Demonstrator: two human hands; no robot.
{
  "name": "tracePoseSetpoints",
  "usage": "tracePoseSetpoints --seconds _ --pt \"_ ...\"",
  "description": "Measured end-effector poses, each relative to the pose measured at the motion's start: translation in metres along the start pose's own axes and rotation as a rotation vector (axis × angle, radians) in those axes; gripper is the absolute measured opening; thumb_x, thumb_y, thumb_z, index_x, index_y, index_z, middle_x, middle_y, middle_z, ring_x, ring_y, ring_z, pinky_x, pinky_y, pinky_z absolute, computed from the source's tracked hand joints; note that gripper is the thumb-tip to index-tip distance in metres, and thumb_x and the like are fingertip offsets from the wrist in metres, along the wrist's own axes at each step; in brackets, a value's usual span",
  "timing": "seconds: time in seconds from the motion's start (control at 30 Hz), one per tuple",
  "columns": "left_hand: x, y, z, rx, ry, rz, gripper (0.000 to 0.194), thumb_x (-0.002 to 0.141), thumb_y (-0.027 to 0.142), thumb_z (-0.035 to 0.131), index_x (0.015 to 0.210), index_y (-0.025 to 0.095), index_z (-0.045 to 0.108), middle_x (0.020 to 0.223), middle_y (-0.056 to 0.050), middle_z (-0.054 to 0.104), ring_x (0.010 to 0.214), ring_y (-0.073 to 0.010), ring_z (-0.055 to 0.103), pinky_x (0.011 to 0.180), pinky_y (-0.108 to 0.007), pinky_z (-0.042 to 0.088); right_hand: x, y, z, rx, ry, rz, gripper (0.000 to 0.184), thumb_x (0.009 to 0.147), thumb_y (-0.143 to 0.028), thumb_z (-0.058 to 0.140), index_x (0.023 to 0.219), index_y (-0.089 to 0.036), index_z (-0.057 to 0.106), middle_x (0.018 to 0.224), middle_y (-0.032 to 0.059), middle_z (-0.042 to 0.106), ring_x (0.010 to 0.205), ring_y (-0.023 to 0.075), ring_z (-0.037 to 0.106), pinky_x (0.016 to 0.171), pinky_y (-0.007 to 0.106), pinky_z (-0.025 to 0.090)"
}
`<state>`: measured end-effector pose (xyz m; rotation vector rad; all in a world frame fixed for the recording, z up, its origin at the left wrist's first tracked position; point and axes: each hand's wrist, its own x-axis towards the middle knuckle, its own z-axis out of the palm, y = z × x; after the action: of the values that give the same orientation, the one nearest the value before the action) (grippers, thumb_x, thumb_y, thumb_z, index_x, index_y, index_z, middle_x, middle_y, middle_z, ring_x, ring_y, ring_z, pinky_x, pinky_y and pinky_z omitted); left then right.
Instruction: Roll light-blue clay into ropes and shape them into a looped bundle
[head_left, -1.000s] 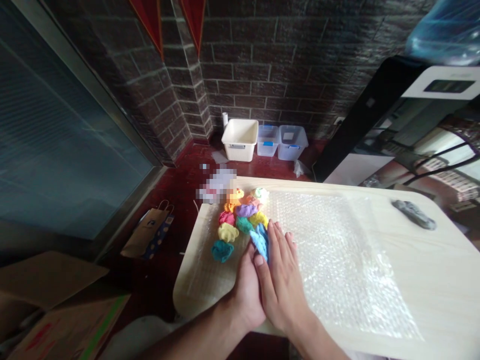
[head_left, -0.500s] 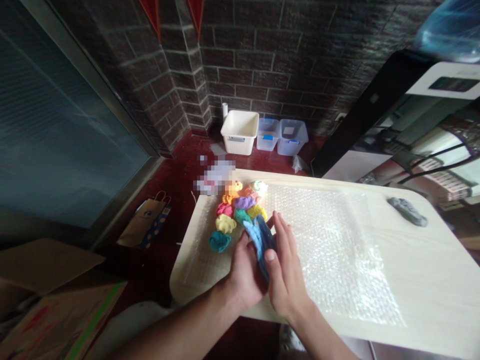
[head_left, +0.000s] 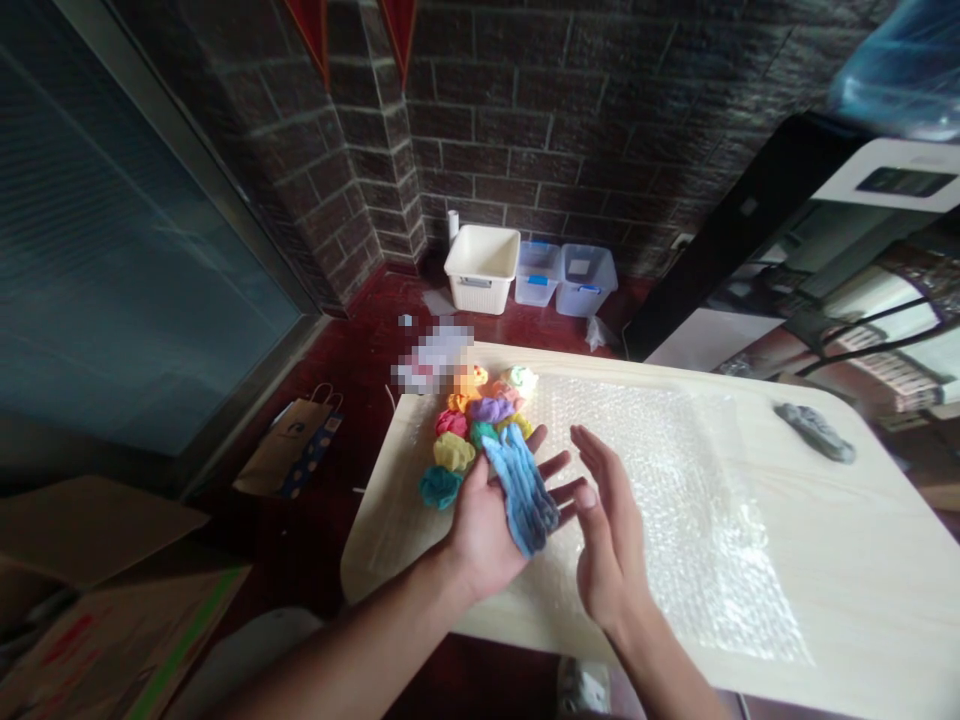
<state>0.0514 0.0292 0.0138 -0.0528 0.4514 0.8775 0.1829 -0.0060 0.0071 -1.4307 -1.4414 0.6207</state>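
A blue piece of modelling clay (head_left: pixel 523 492), light and darker blue in long ridges, lies across the palm of my left hand (head_left: pixel 487 535). That hand is turned up and holds the clay with its fingers spread beneath and beyond it. My right hand (head_left: pixel 611 540) is open just to the right, apart from the clay, its thumb near the left fingertips. Beyond the left hand sits a cluster of coloured clay lumps, among them teal (head_left: pixel 441 487), pale yellow (head_left: pixel 454 452), red (head_left: pixel 451 424) and purple (head_left: pixel 491 409). My left hand partly covers the green lump (head_left: pixel 480 433).
Bubble wrap (head_left: pixel 690 520) covers much of the wooden table (head_left: pixel 862 560). A grey lump (head_left: pixel 815 432) lies at the table's right. On the floor beyond are a cream bin (head_left: pixel 484 290) and two clear bins (head_left: pixel 585 285). A paper bag (head_left: pixel 289 445) and cardboard box (head_left: pixel 112 620) stand left.
My right hand has come away from the blue clay to the right. My left hand has turned palm up and opened out, showing the clay's ridged face.
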Motion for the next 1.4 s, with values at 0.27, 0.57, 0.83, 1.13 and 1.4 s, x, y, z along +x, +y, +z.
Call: tracePoseSetpoints --seconds 0.27,0.57,0.83,1.13,1.4 --pt "0.001 0.003 0.001 0.156 -0.111 -0.025 0.067 0.104 0.060 0.046 0.158 0.022 0.052 0.144 -0.014 0.067 0.139 -0.0358 0.060 0.117 -0.053 0.042 0.017 -0.002 -0.010 0.197 -0.291 0.249 0.041 0.090 -0.050 0.077 0.114 -0.017 0.071 0.103 0.0106 0.073 0.092 0.0258 0.073 0.062 0.032 0.066" --pt "0.006 -0.001 -0.003 0.374 0.029 0.033 0.062 0.102 0.059 0.051 0.143 0.014 0.064 0.131 -0.014 0.074 0.127 -0.0315 0.065 0.111 -0.043 0.048 0.024 -0.002 -0.011 0.698 -0.478 0.546 0.048 0.058 -0.043 0.103 0.087 -0.015 0.076 0.079 0.0037 0.072 0.068 0.0155 0.060 0.063 0.028 0.050" --pt "0.001 0.006 -0.007 0.526 0.088 0.017 0.071 0.101 0.071 0.037 0.146 0.020 0.057 0.135 -0.014 0.069 0.109 -0.0305 0.072 0.096 -0.045 0.053 0.031 0.004 -0.020 0.804 -0.231 0.510 0.032 0.076 -0.043 0.093 0.087 -0.016 0.081 0.081 0.0047 0.074 0.072 0.0160 0.060 0.071 0.030 0.046" --pt "0.015 0.005 -0.022 0.754 0.215 0.168 0.044 0.098 0.043 0.059 0.129 0.013 0.061 0.121 -0.017 0.073 0.098 -0.0263 0.074 0.087 -0.041 0.059 0.038 0.023 -0.020 0.895 0.051 0.636 0.024 0.073 -0.037 0.087 0.078 -0.017 0.075 0.073 0.0034 0.071 0.066 0.0169 0.059 0.064 0.030 0.044" --pt "0.021 -0.006 -0.022 0.936 0.130 0.328 0.048 0.076 0.047 0.088 0.108 0.015 0.072 0.108 -0.011 0.077 0.097 -0.0216 0.073 0.080 -0.028 0.057 0.037 0.020 -0.022 0.869 0.002 0.534 0.024 0.073 -0.035 0.086 0.066 -0.017 0.072 0.062 0.0004 0.062 0.061 0.0139 0.048 0.060 0.029 0.035"
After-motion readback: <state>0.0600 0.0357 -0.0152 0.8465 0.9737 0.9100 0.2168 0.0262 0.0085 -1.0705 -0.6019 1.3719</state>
